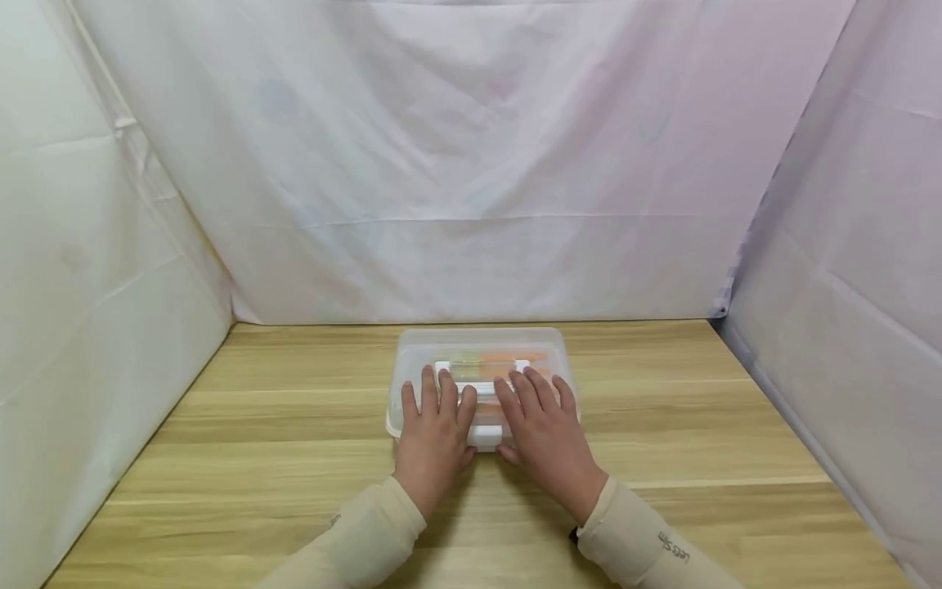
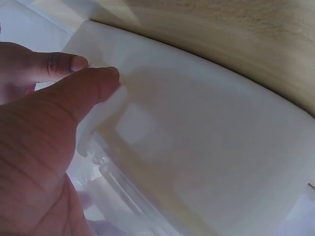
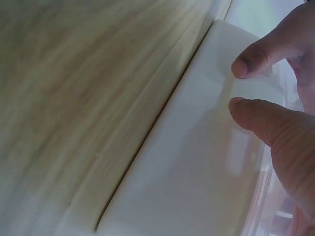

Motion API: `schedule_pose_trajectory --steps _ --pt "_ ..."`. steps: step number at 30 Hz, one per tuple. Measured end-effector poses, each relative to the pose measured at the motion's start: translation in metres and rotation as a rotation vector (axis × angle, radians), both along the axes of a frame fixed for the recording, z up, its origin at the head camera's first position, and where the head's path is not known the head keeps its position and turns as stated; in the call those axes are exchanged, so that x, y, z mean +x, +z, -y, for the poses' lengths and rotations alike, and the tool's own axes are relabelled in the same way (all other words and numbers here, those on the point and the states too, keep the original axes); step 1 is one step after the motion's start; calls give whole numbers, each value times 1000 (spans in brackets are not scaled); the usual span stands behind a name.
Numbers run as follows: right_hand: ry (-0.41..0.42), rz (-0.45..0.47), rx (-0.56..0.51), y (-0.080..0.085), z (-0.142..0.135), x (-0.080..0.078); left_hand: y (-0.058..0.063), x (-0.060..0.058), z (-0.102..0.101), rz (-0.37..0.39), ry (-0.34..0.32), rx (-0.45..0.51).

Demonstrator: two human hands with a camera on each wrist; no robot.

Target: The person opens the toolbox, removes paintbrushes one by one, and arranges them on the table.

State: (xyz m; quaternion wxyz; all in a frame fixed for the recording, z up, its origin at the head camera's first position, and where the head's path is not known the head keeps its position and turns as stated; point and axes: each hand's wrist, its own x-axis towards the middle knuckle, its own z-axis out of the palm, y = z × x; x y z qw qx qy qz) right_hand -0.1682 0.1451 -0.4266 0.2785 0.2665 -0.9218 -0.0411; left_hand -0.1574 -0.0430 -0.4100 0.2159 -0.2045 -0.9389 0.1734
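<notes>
A box with a translucent lid and white walls sits on the table, a white clasp at the middle of its front. My left hand rests with spread, fairly straight fingers on the left part of the lid. On the lid's right part lies my right hand, its fingers reaching toward the lid's handle. Both thumbs point inward at the front, at the two ends of the clasp. In the right wrist view, the thumbtips face each other close to the white front wall.
Orange and yellow-green shapes show through the lid. Under the box is a wood-grain table. White cloth hangs behind the table and along both sides.
</notes>
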Motion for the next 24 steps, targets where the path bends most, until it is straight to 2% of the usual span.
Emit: schedule_pose_trajectory --steps 9,24 --pt "-2 14 -5 2 1 3 -2 1 -1 6 -2 -1" --pt "-10 -15 9 4 -6 5 -3 -1 -6 -21 -25 21"
